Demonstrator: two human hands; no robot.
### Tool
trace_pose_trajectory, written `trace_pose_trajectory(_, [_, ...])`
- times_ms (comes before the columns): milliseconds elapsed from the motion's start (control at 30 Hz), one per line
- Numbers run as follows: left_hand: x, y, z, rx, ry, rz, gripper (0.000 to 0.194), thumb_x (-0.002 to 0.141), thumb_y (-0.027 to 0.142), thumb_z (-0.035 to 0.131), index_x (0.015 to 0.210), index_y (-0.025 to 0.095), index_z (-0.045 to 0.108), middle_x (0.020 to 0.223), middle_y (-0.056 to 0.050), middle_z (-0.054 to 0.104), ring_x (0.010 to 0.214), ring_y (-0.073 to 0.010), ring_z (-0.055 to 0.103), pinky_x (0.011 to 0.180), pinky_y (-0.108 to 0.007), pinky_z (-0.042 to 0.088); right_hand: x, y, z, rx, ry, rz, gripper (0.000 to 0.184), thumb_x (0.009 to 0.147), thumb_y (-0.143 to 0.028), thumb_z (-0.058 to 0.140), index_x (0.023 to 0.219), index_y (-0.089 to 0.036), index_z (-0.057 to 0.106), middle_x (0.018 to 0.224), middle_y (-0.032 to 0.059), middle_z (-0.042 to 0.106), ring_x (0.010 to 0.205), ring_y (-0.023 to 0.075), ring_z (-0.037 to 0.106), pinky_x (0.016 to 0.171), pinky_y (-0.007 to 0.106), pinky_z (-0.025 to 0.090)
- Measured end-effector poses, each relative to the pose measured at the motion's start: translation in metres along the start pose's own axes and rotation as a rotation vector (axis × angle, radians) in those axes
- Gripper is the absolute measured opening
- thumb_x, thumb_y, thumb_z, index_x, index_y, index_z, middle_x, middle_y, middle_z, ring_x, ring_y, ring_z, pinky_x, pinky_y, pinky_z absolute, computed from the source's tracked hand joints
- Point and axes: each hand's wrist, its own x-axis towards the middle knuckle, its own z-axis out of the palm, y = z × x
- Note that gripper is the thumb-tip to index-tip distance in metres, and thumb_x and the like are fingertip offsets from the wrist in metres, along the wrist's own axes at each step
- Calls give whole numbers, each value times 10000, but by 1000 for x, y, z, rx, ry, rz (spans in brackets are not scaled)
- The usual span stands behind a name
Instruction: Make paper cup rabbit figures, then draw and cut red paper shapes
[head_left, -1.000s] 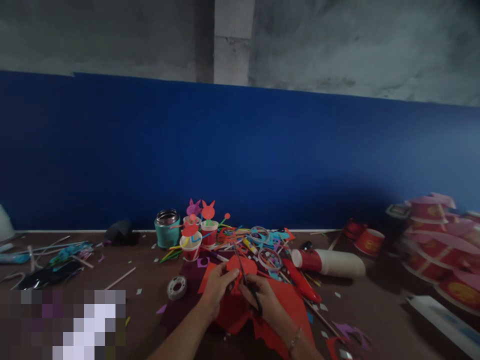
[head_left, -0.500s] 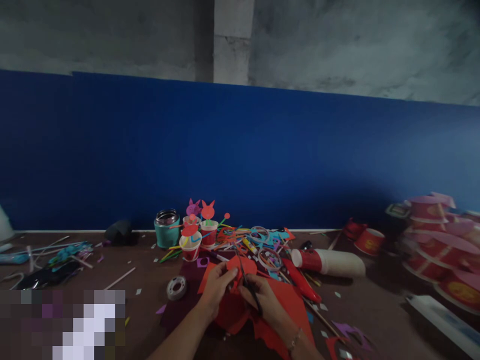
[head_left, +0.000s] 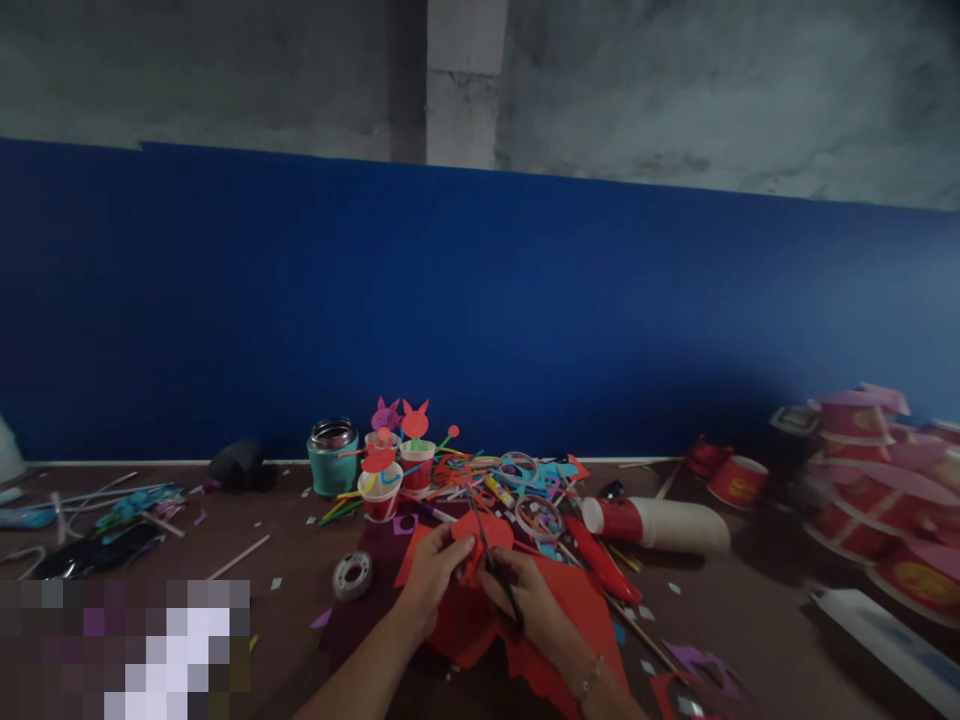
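Observation:
My left hand (head_left: 435, 575) pinches a piece of red paper (head_left: 491, 530) above the table. Closed around the black handles of a pair of scissors (head_left: 504, 590) is my right hand (head_left: 529, 595); the blades point up and away, lying against the red paper. Whether the blades are apart is too small to tell. Beneath both hands lie larger red paper sheets (head_left: 585, 610) with cut edges, over a dark purple sheet (head_left: 367, 620). A roll of tape (head_left: 352, 576) sits left of my left hand.
Paper cups with animal figures (head_left: 417, 465) stand beyond my hands, beside a teal metal container (head_left: 334, 457). Coloured strips and scraps (head_left: 517, 480) lie heaped behind. To the right are a stack of white cups (head_left: 686, 525), a red tool-like object (head_left: 604, 565) and red cup assemblies (head_left: 862, 490).

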Motion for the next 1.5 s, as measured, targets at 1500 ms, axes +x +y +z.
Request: trace_pose_trajectory(1500, [-2,3,1,81,-4,66,349,578,471,729,567,154,584,444,64,444,410,-59,353,424,-195,258,2,5,-2,14,-28,-14,373,587,-482,701,580,-174,490,490,-75,409,435,53,340,423,192,265])
